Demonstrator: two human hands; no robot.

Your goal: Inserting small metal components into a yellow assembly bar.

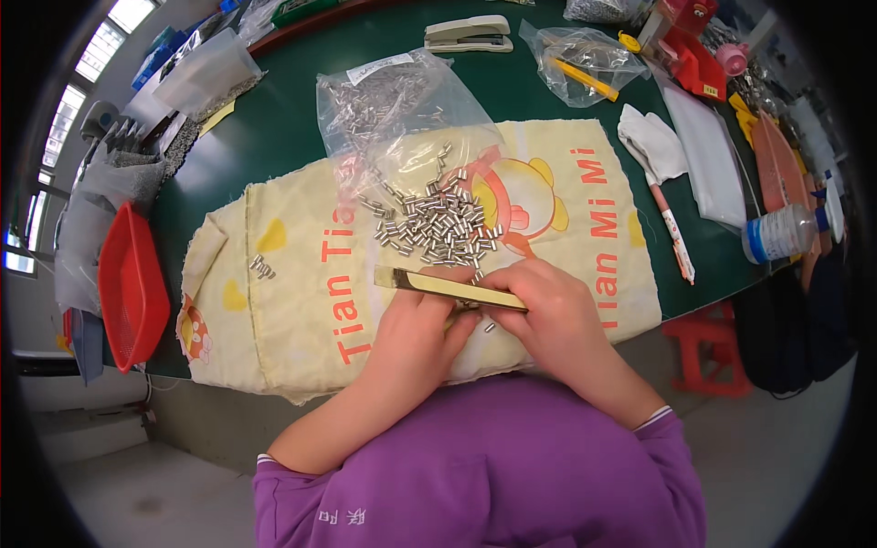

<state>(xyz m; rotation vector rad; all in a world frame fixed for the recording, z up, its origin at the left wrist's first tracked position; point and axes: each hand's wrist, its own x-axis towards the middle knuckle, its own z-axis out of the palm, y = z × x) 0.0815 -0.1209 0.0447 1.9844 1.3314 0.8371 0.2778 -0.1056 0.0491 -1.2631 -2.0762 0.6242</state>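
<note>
My right hand [555, 301] is closed on the right end of a long, flat, pale yellow bar [448, 287] with dark edges; its exact kind is unclear. Behind and below that bar, my left hand [409, 327] has its fingers bent together beside a small dark metallic part, mostly hidden. Just beyond both hands lies a loose pile of short silver metal tubes [429, 224] on a cream printed cloth [301, 310]. One single tube [490, 327] rests between my hands. A small cluster of tubes [262, 267] sits apart on the left.
A clear plastic bag [402, 91] of tubes lies behind the pile. Around the green table [283, 119] are a stapler [468, 35], a red basket [132, 288], a pen [671, 233], a white cloth [650, 144], a plastic bottle [779, 234] and a bag with a yellow tool [585, 79].
</note>
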